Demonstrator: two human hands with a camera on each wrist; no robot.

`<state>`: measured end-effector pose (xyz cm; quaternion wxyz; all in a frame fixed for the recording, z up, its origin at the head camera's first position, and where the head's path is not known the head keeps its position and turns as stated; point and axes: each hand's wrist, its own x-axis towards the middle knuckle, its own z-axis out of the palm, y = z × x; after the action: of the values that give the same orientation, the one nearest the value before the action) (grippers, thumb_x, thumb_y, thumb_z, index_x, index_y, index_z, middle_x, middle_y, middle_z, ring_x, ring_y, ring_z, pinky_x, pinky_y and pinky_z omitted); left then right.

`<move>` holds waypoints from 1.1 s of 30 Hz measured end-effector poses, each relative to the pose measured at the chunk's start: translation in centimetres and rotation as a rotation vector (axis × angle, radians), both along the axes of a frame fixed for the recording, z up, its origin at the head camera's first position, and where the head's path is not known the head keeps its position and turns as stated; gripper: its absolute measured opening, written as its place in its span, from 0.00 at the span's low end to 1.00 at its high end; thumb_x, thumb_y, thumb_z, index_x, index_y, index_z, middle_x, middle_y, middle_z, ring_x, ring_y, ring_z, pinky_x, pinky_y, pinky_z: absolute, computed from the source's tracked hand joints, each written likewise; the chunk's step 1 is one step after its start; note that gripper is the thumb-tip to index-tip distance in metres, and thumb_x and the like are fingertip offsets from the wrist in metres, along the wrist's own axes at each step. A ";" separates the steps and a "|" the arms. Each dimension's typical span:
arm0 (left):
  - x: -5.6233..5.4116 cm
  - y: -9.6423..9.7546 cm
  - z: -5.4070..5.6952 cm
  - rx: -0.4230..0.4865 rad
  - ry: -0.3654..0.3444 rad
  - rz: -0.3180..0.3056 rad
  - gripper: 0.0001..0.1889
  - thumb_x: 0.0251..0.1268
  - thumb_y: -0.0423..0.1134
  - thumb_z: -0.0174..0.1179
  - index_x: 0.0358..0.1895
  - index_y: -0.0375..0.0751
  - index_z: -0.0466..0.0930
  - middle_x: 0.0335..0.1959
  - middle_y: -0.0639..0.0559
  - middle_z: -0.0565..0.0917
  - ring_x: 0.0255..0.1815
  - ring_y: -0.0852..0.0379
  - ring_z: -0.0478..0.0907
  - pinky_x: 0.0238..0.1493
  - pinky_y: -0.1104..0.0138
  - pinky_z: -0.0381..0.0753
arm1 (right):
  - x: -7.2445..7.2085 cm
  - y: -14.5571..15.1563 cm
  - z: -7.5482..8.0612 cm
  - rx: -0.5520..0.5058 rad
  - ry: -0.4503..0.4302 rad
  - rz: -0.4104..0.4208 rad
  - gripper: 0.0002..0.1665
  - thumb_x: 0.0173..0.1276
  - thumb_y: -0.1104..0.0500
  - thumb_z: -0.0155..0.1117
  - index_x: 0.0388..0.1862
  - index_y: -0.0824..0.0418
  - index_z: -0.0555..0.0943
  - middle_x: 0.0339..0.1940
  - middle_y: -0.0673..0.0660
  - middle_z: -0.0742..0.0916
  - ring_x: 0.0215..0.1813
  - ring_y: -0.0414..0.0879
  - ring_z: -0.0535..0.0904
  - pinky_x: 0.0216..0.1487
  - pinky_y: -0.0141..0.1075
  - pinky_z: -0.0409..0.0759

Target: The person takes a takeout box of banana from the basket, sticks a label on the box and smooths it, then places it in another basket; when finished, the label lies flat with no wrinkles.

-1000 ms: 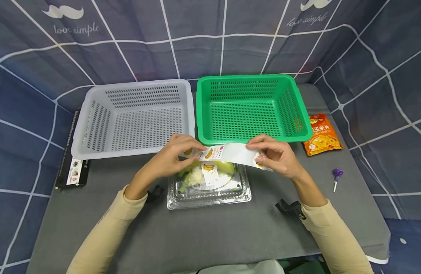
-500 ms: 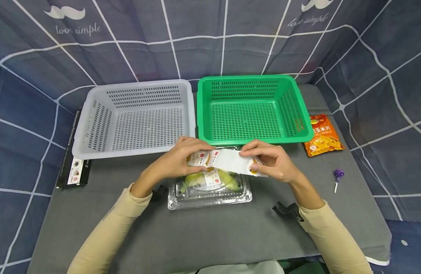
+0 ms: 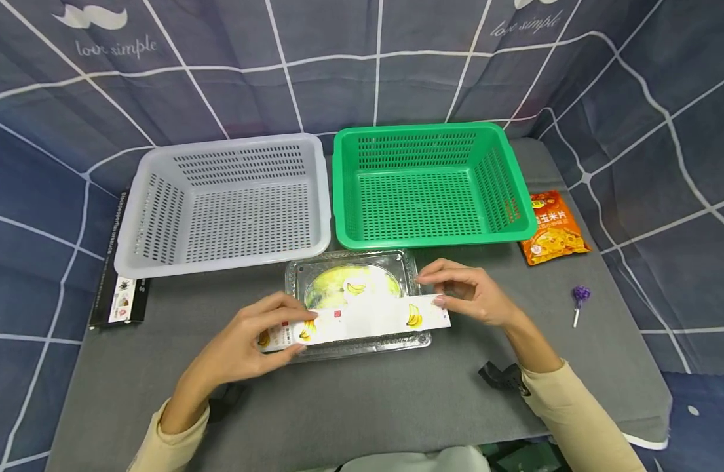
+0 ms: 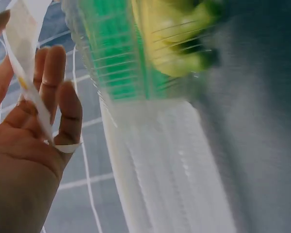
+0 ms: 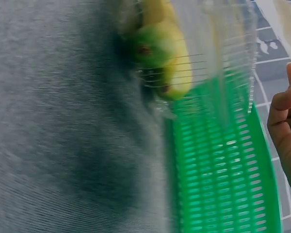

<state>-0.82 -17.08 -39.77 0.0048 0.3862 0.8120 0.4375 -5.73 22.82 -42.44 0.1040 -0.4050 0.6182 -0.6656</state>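
Observation:
In the head view a long white strip of banana-picture labels (image 3: 362, 321) stretches between both hands. My left hand (image 3: 240, 341) pinches its left end between thumb and fingers, and a bit of the strip curls in that palm in the left wrist view. At the strip's right end, my right hand (image 3: 470, 295) holds the corner by the thumb and fingers. Beneath the strip lies a clear plastic clamshell box (image 3: 297, 269), its front partly covered. Yellow-green fruit (image 5: 172, 43) shows through its side. A banana label (image 3: 356, 288) sits on its lid.
A pale grey basket (image 3: 220, 262) and a green basket (image 3: 432, 241) stand behind the box. To the right are an orange snack bag (image 3: 553, 229) and a purple lollipop (image 3: 581, 295). A black box (image 3: 108, 295) lies partly under the grey basket's left side.
The strip has come down toward the body, stretched straighter across the clamshell box. My left hand has moved left and nearer, while my right hand has shifted slightly down; the lid's label now shows more.

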 end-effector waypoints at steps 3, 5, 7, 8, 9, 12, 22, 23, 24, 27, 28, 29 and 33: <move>2.1 -1.3 -0.5 0.010 -0.071 0.018 0.26 0.53 0.30 0.72 0.57 0.47 0.81 0.49 0.54 0.79 0.27 0.69 0.67 0.25 0.78 0.68 | 0.0 -0.1 -0.8 0.035 -0.006 -0.022 0.22 0.60 0.83 0.56 0.56 0.80 0.76 0.57 0.61 0.80 0.42 0.47 0.74 0.39 0.35 0.76; 3.5 -2.1 -0.9 0.001 -0.125 0.037 0.26 0.53 0.30 0.72 0.58 0.48 0.81 0.50 0.54 0.79 0.27 0.69 0.66 0.24 0.78 0.68 | -0.1 -0.1 -1.2 0.065 -0.007 -0.044 0.21 0.61 0.81 0.58 0.55 0.80 0.76 0.57 0.60 0.80 0.45 0.49 0.75 0.43 0.35 0.77; 4.7 -3.0 -1.5 0.001 -0.166 0.049 0.26 0.54 0.29 0.72 0.58 0.47 0.81 0.51 0.54 0.78 0.33 0.68 0.70 0.28 0.77 0.70 | -0.1 -0.2 -1.4 0.093 -0.006 -0.066 0.21 0.61 0.80 0.61 0.55 0.78 0.77 0.57 0.60 0.80 0.51 0.49 0.76 0.48 0.34 0.77; 5.2 -3.4 -1.9 0.009 -0.172 0.054 0.26 0.53 0.28 0.72 0.58 0.46 0.81 0.51 0.54 0.78 0.36 0.67 0.72 0.31 0.76 0.71 | -0.2 -0.2 -1.5 0.105 0.001 -0.076 0.22 0.60 0.80 0.61 0.55 0.77 0.78 0.58 0.60 0.80 0.54 0.49 0.76 0.51 0.35 0.77; 5.7 -3.8 -2.3 0.014 -0.187 0.056 0.26 0.53 0.28 0.72 0.58 0.45 0.82 0.51 0.53 0.78 0.38 0.66 0.73 0.34 0.75 0.73 | -0.2 -0.3 -1.6 0.116 0.010 -0.086 0.22 0.60 0.79 0.62 0.55 0.76 0.78 0.59 0.61 0.79 0.58 0.50 0.74 0.55 0.35 0.75; 7.0 -5.0 -3.9 0.038 -0.231 0.059 0.26 0.52 0.27 0.72 0.57 0.42 0.82 0.51 0.53 0.78 0.48 0.62 0.75 0.43 0.72 0.74 | -0.4 -0.5 -1.7 0.137 0.062 -0.110 0.26 0.58 0.78 0.65 0.57 0.70 0.80 0.62 0.64 0.78 0.63 0.52 0.69 0.63 0.36 0.68; 7.9 -5.7 -7.6 -0.076 -0.298 0.146 0.23 0.55 0.37 0.72 0.57 0.47 0.83 0.51 0.55 0.78 0.49 0.63 0.74 0.45 0.71 0.74 | -0.6 -0.8 -2.3 0.168 0.117 -0.107 0.30 0.53 0.79 0.68 0.58 0.69 0.79 0.66 0.67 0.76 0.68 0.53 0.65 0.67 0.43 0.62; 7.9 -5.6 -7.6 -0.096 -0.283 0.168 0.24 0.53 0.38 0.73 0.56 0.49 0.83 0.52 0.55 0.78 0.49 0.64 0.73 0.46 0.72 0.71 | -0.5 -0.9 -2.4 0.169 0.117 -0.105 0.30 0.53 0.79 0.68 0.58 0.69 0.79 0.66 0.67 0.76 0.68 0.54 0.65 0.67 0.43 0.62; 7.8 -5.4 -7.6 -0.117 -0.268 0.190 0.25 0.51 0.40 0.74 0.57 0.51 0.83 0.53 0.55 0.78 0.51 0.63 0.72 0.49 0.70 0.68 | -0.5 -0.9 -2.4 0.174 0.116 -0.105 0.30 0.53 0.79 0.68 0.58 0.69 0.79 0.66 0.67 0.76 0.69 0.54 0.65 0.67 0.43 0.62; 7.7 -5.3 -7.3 -0.171 -0.212 0.262 0.27 0.47 0.42 0.77 0.56 0.56 0.83 0.57 0.53 0.78 0.56 0.61 0.67 0.54 0.59 0.57 | -0.5 -1.0 -2.5 0.186 0.129 -0.106 0.30 0.53 0.77 0.68 0.58 0.67 0.80 0.66 0.67 0.76 0.70 0.54 0.64 0.70 0.40 0.59; 7.5 -5.3 -7.2 -0.183 -0.194 0.287 0.27 0.47 0.41 0.77 0.56 0.56 0.83 0.58 0.52 0.78 0.57 0.60 0.67 0.53 0.57 0.54 | -0.4 -1.0 -2.5 0.188 0.139 -0.107 0.30 0.53 0.76 0.68 0.58 0.66 0.80 0.66 0.67 0.76 0.70 0.55 0.64 0.70 0.39 0.58; 7.4 -5.3 -7.0 -0.185 -0.179 0.306 0.27 0.47 0.40 0.77 0.56 0.56 0.83 0.59 0.51 0.77 0.58 0.58 0.66 0.52 0.55 0.53 | -0.4 -1.0 -2.4 0.192 0.145 -0.110 0.30 0.53 0.75 0.69 0.58 0.65 0.80 0.66 0.66 0.77 0.70 0.55 0.63 0.71 0.40 0.57; 6.1 -5.1 -5.9 -0.141 -0.141 0.366 0.24 0.53 0.31 0.72 0.56 0.48 0.82 0.60 0.49 0.76 0.59 0.55 0.68 0.55 0.49 0.56 | 0.0 -1.4 -1.7 0.227 0.224 -0.143 0.29 0.53 0.72 0.70 0.57 0.63 0.81 0.65 0.64 0.77 0.70 0.61 0.63 0.73 0.43 0.55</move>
<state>5.26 -22.19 -45.67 0.0090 0.1994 0.8948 0.3993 -5.78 21.44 -44.10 0.0322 -0.4173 0.7244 -0.5478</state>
